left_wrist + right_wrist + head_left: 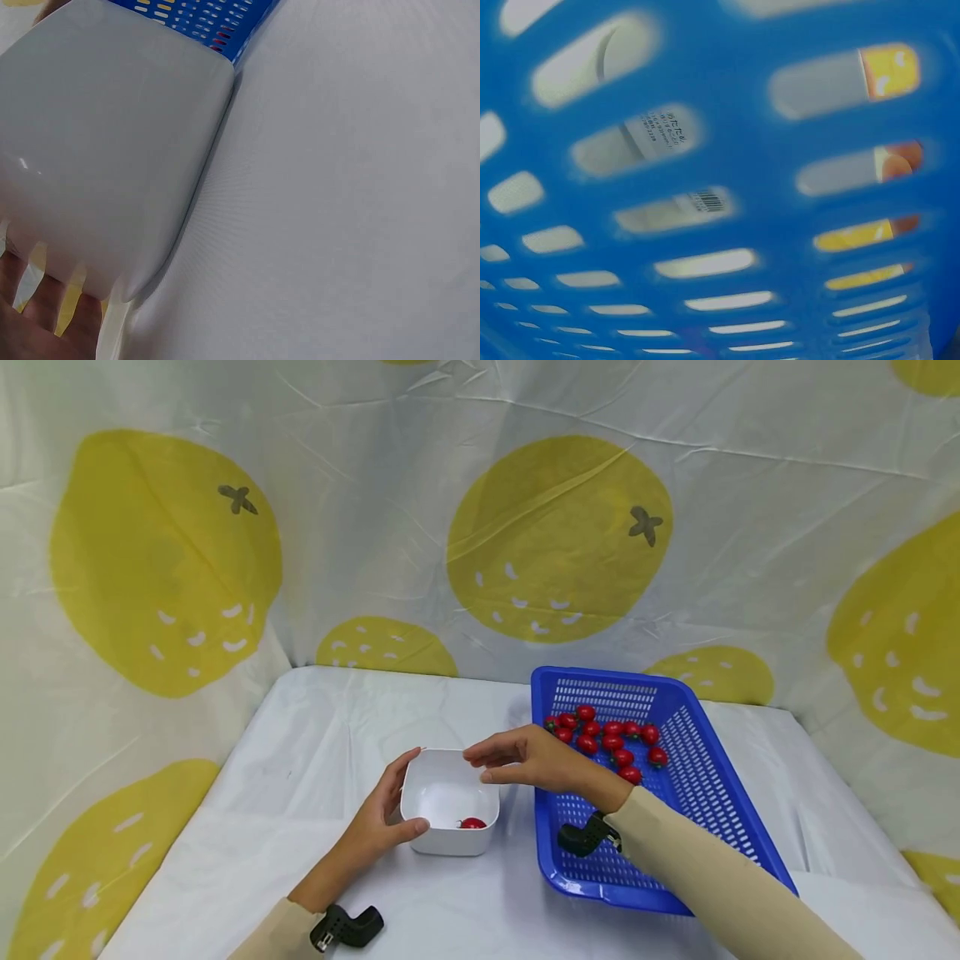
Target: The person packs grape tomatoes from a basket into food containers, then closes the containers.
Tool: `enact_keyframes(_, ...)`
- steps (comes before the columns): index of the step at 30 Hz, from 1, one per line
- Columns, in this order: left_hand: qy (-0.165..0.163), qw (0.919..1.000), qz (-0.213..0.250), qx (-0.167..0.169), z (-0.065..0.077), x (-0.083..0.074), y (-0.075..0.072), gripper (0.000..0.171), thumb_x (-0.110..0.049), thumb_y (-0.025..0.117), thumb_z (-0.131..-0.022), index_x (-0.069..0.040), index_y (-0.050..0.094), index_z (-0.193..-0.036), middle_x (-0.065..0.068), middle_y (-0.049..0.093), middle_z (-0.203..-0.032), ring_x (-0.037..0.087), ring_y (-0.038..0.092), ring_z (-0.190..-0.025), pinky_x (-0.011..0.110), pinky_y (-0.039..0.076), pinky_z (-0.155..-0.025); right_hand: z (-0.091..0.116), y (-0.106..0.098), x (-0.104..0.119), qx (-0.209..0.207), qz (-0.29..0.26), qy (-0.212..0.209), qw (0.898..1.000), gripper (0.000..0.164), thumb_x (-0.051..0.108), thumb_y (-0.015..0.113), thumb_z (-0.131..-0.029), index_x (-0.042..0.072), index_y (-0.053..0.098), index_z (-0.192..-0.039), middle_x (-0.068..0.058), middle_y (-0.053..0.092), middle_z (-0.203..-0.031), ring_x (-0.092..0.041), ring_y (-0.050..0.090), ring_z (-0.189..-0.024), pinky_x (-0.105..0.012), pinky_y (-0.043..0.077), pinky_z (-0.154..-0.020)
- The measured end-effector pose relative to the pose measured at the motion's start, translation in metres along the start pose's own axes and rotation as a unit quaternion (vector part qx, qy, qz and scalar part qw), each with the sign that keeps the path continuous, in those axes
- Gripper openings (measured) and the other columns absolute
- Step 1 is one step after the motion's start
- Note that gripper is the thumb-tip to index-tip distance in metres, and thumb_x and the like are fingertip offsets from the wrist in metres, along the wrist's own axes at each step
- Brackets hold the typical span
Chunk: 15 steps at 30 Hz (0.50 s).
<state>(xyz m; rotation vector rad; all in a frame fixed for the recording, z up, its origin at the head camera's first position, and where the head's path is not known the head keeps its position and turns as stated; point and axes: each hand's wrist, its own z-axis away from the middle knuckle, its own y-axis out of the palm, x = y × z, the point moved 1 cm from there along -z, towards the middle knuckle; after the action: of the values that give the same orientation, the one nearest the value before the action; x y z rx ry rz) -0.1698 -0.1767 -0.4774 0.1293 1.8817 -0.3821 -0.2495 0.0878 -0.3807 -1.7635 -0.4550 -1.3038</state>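
Observation:
A square white bowl (pixel 450 841) stands on the table with one red cherry tomato (pixel 472 823) inside, near its front wall. My left hand (pixel 385 814) holds the bowl from the left, thumb at the front corner and fingers along the far left side. In the left wrist view, fingertips (pixel 46 300) touch the wall of the bowl (pixel 112 142). Above the bowl's right rim hovers my right hand (pixel 536 760), fingers and thumb apart, with nothing seen between them. The blue basket (pixel 720 802) lies under the right wrist; its slotted wall (pixel 742 150) fills the right wrist view.
Several cherry tomatoes (pixel 612 742) lie in the far part of the basket. White cloth (pixel 300 777) covers the table, and a lemon-patterned curtain (pixel 360 527) hangs behind and at both sides. A black wrist device (pixel 581 837) overhangs the basket's left part.

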Motion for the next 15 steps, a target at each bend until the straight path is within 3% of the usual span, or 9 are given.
enact_keyframes(4,-0.001,1.0,0.001,-0.004,-0.0013,-0.0019,0.0006,0.088,-0.006,0.069,-0.082,-0.026,0.022,-0.153,0.014,0.03,-0.153,0.034,0.032,-0.138,0.06,0.024,-0.108,-0.0002,-0.0024,0.0016,0.0,-0.018,0.005,1.0,0.036,0.012,0.069,-0.089,0.004,0.065,-0.124,-0.012,0.066,-0.12,-0.036,0.059,-0.114,-0.031,0.051,-0.091)
enact_keyframes(10,0.002,1.0,-0.001,0.001,0.0002,-0.0008,0.001,0.088,-0.008,0.07,-0.083,-0.026,0.021,-0.153,0.016,0.029,-0.153,0.036,0.033,-0.137,0.054,0.027,-0.11,0.001,-0.0037,0.0059,-0.007,-0.017,0.02,1.0,0.036,0.013,0.069,-0.089,0.005,0.065,-0.124,-0.013,0.066,-0.12,-0.026,0.062,-0.113,-0.032,0.051,-0.09)
enact_keyframes(15,0.0,1.0,0.002,-0.004,-0.0005,-0.0005,0.0012,0.087,-0.008,0.07,-0.082,-0.026,0.022,-0.152,0.019,0.03,-0.152,0.037,0.031,-0.138,0.06,0.022,-0.109,0.004,-0.0071,0.0092,-0.025,-0.018,0.024,0.999,0.035,0.013,0.07,-0.088,0.005,0.066,-0.122,-0.008,0.067,-0.118,-0.022,0.063,-0.112,-0.032,0.051,-0.09)
